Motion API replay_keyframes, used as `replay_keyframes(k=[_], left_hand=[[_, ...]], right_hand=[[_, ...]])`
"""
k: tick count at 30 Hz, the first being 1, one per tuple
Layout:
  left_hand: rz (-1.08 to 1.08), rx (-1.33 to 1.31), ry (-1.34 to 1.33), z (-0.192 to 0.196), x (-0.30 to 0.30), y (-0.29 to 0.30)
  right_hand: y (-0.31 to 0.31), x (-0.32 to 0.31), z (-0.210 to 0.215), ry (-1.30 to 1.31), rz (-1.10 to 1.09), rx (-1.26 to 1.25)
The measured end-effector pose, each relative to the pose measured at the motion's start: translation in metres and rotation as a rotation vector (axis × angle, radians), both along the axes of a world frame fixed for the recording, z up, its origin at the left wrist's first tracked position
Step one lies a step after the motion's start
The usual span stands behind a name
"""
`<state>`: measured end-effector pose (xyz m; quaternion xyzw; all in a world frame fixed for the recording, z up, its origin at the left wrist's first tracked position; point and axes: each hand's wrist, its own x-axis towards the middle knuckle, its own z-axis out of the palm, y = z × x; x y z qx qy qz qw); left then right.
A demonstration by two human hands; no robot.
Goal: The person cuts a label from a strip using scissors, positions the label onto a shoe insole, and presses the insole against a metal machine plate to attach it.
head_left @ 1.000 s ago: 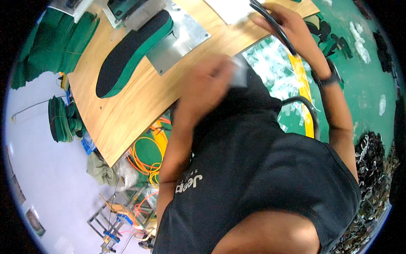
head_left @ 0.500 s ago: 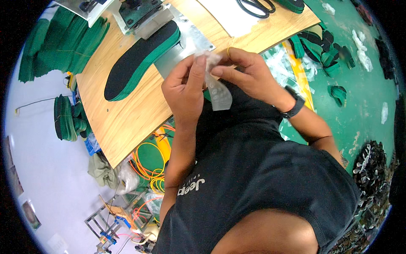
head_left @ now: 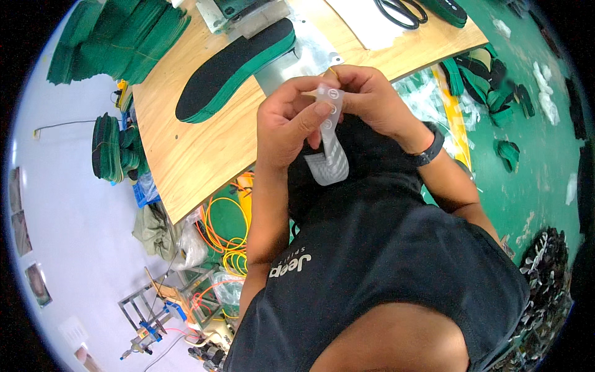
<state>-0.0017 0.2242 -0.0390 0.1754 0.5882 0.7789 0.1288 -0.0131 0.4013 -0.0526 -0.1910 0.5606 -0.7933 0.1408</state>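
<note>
Between my two hands is a translucent strip with round printed marks [head_left: 336,162], its lower part hanging and curling in front of my dark clothing. My left hand [head_left: 288,121] pinches the strip with thumb and fingers near its upper part. My right hand [head_left: 370,99] is closed at the strip's top end, fingertips against it; a thin yellow band shows at its fingers. Beyond my hands, on the wooden table [head_left: 167,167], a stack of black-topped green insoles [head_left: 238,71] lies beside a metal plate [head_left: 310,53].
A machine base [head_left: 248,18] stands at the table's far side. Black-handled scissors [head_left: 400,12] lie on white paper [head_left: 359,28]. Bundled green insoles [head_left: 118,43] sit at far left. Insoles [head_left: 489,80] and plastic scraps litter the floor at right. Yellow and orange hoses [head_left: 226,235] coil below the table.
The strip has turned and now curls at its lower end, its round marks showing more plainly. My hands remain together on it, and the whole view has shifted slightly.
</note>
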Motion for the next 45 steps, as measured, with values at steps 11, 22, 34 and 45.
replay_keyframes(k=[11,22,34,45], left_hand=[[0.43,-0.027,0.144,0.01,0.005,-0.006],[0.57,-0.432,0.23,0.036,-0.053,-0.059],[0.251,-1.298,0.677,0.009,-0.13,-0.104],[0.27,-1.313,0.689,0.006,-0.13,-0.107]], right_hand=[[-0.007,0.006,-0.003,0.772,-0.347,0.478],[-0.019,-0.023,0.002,0.14,-0.199,0.321],[-0.054,-0.079,0.002,-0.484,-0.208,-0.028],[-0.062,-0.084,-0.007,-0.49,-0.272,-0.007]])
